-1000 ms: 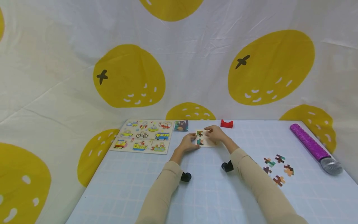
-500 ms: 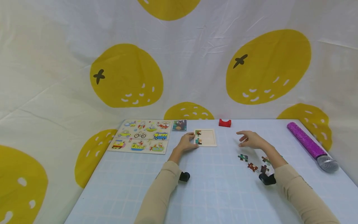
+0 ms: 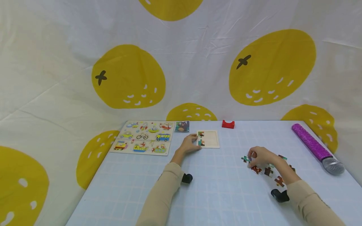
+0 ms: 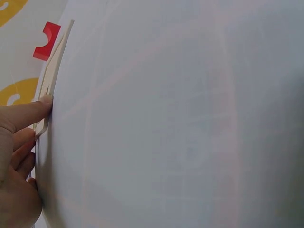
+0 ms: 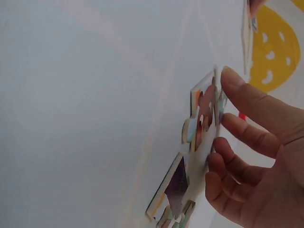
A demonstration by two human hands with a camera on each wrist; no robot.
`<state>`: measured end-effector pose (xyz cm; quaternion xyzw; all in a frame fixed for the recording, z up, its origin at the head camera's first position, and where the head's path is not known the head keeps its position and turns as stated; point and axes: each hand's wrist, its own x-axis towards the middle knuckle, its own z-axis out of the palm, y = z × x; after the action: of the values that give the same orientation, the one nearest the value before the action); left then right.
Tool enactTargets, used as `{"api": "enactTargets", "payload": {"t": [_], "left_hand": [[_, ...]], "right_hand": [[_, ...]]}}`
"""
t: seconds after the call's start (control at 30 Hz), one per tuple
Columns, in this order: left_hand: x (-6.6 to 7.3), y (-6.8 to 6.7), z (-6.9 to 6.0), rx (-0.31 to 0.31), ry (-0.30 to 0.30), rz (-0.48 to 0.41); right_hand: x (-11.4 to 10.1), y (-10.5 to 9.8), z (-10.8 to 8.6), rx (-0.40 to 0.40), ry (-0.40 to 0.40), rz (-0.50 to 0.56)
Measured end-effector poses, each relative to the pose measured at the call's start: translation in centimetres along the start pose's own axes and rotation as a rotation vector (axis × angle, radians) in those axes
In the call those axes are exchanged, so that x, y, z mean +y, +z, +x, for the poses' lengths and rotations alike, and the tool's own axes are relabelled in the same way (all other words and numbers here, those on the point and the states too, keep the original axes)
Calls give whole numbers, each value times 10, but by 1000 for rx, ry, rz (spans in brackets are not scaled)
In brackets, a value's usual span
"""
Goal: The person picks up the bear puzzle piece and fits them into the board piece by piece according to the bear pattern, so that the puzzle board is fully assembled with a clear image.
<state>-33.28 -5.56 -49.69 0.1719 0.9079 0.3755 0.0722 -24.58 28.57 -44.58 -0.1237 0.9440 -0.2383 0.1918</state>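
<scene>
In the head view, my left hand [image 3: 188, 144] holds the left side of a small wooden puzzle tray [image 3: 210, 139], thumb at the near corner and fingers at the far one. Two picture pieces [image 3: 201, 142] lie along the tray's left side. My right hand [image 3: 263, 157] is low over loose jigsaw pieces on the table, its thumb and index finger apart on either side of a green piece [image 3: 244, 158]. A reddish-brown piece [image 3: 256, 169] lies just under it. In the right wrist view the fingers [image 5: 254, 135] are bent beside the pieces; firm contact is unclear.
Several other jigsaw pieces [image 3: 279, 181] lie around my right hand and forearm. A vehicle picture board [image 3: 141, 138] and a small bear picture [image 3: 182, 126] are at the back left. A red block [image 3: 228, 124] stands behind the tray; a purple glitter microphone [image 3: 316, 147] lies far right.
My right hand has left the tray, swung right, then come down and nearer to the loose pieces. Two pieces show left of the pile. My left hand stays at the tray.
</scene>
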Motion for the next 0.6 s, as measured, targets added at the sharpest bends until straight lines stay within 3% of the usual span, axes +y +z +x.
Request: {"api": "enactTargets", "payload": {"t": [0.17, 0.33, 0.6], "left_hand": [[0, 1, 0, -5, 1, -10], [-1, 2, 0, -4, -3, -16], [-1, 1, 0, 2, 2, -4]], "right_hand": [[-3, 6, 0, 41, 22, 2], [-2, 4, 7, 116, -27, 75], [-3, -8, 25, 293, -106, 374]]}}
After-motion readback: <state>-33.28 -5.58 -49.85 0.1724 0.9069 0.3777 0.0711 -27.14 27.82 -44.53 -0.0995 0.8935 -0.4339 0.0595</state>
